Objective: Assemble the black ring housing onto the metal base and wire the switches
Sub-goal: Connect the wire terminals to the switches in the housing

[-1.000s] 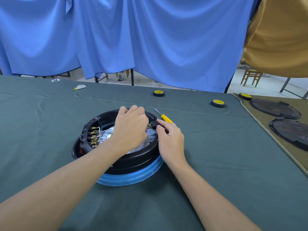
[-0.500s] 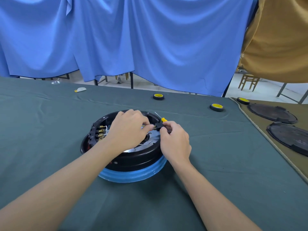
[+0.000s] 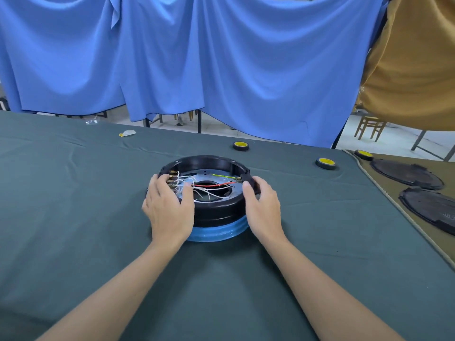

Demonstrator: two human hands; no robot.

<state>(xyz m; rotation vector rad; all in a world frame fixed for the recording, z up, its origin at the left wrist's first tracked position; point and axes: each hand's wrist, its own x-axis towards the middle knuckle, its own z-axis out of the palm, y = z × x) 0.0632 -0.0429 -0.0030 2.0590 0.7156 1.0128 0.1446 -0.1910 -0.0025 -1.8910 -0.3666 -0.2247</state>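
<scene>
My left hand (image 3: pixel 170 210) and right hand (image 3: pixel 263 207) clasp the black ring housing (image 3: pixel 216 210), fingers (image 3: pixel 156 184) curled over its rim. Probably rigid and light; I'd hold the rim and spare the fragile wires (image 3: pixel 209 191).

Smooth plastic is sitting on matt cloth.
The black ring (image 3: pixel 214 207) is showing a smooth, faintly glossy plastic skin; the metal plate (image 3: pixel 204 174) inside is shining; at its 6 o'clock a blue band (image 3: pixel 221 232) is glinting, and the green tablecloth (image 3: pixel 73 217) is lying matt.
</scene>
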